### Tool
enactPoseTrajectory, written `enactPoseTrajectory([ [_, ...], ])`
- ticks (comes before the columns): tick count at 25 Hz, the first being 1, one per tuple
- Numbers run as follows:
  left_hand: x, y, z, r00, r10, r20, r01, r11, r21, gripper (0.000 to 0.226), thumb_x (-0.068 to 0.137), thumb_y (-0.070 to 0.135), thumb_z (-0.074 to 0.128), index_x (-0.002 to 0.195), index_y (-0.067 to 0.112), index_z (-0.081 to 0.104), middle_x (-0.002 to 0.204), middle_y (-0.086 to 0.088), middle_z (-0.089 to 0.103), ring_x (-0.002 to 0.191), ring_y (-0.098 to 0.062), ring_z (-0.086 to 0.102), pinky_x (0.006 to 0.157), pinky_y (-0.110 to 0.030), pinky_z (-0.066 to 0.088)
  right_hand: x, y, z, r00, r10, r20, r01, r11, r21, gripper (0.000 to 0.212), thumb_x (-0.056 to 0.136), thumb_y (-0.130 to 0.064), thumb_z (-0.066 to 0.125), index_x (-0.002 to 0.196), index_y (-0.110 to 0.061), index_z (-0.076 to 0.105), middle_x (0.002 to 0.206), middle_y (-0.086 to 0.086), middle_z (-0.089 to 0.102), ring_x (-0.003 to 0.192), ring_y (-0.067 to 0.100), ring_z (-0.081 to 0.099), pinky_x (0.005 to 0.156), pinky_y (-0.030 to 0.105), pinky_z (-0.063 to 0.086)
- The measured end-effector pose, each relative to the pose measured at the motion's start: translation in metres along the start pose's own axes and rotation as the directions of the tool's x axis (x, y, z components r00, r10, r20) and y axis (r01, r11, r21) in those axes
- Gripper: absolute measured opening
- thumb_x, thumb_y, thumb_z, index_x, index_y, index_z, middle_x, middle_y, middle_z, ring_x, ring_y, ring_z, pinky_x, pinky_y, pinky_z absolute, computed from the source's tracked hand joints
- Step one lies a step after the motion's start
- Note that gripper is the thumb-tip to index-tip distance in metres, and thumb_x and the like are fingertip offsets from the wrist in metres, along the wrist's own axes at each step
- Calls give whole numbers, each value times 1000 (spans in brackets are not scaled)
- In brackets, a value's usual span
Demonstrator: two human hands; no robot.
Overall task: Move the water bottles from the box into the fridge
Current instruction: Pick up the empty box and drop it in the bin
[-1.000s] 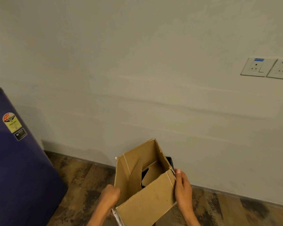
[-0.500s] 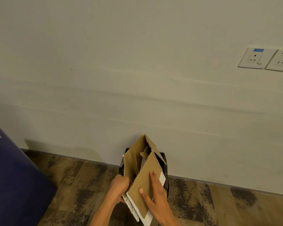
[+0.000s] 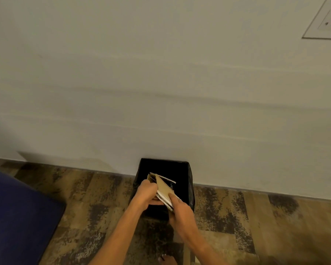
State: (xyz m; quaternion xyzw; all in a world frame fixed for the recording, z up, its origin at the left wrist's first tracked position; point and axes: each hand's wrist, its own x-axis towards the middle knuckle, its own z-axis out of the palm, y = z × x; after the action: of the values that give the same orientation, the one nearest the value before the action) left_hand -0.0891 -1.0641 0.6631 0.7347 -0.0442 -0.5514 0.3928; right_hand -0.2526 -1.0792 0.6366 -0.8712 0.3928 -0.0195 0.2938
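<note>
Flattened cardboard box (image 3: pixel 163 188) held at the mouth of a black bin (image 3: pixel 161 165) by two hands.

Pale wall (image 3: pixel 161 83) is met by a wood-pattern floor (image 3: pixel 256 226). A blue fridge (image 3: pixel 17 211) is seen at the lower left edge, apart from the bin. The bin, bag-lined, is set against the wall; its inside is too dark to be read. The box, folded flat and tilted, is clasped on its left edge by the curled left hand (image 3: pixel 146 192) and pinched at its near corner by the right hand (image 3: pixel 180 207). A wall socket (image 3: pixel 327 22) is fixed at upper right.
</note>
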Motion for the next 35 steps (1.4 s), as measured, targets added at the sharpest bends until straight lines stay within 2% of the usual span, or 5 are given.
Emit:
enactPoseTrajectory([
  [5,40,17,-3,964,266,-17,-254,938,237,35,100,28,44,129,14,58,120,-10,65,106,-24,66,91,-35,55,60,31,-14,998,43,-50,-36,991,129,51,90,-12,59,140,-22,51,121,2,68,106,18,66,84,25,52],
  [8,55,27,-17,660,687,305,-669,352,654,59,93,32,61,145,40,36,156,14,23,143,-8,25,113,-26,24,92,46,-21,999,31,-42,-25,991,132,46,88,-13,63,133,-21,58,114,3,72,99,19,68,73,21,49],
  [12,93,32,-3,465,554,691,-602,-375,705,73,86,19,69,148,35,33,160,11,21,149,-12,16,123,-33,10,127,60,-14,1000,16,9,-17,998,64,33,87,-14,61,120,-18,64,96,4,74,84,24,69,65,28,48],
  [20,181,25,8,661,494,565,-532,-222,817,49,85,4,65,127,26,54,126,7,57,116,-15,50,75,-31,54,191,93,41,994,-4,107,2,1000,16,34,89,-17,58,123,-21,63,97,3,73,82,22,69,66,32,53],
  [35,380,-66,25,773,395,496,-521,-49,852,45,88,9,59,128,31,56,127,12,58,119,-9,49,87,-33,52,285,210,206,963,55,263,-59,998,7,37,92,-15,59,129,-16,56,110,9,69,97,28,66,80,40,54],
])
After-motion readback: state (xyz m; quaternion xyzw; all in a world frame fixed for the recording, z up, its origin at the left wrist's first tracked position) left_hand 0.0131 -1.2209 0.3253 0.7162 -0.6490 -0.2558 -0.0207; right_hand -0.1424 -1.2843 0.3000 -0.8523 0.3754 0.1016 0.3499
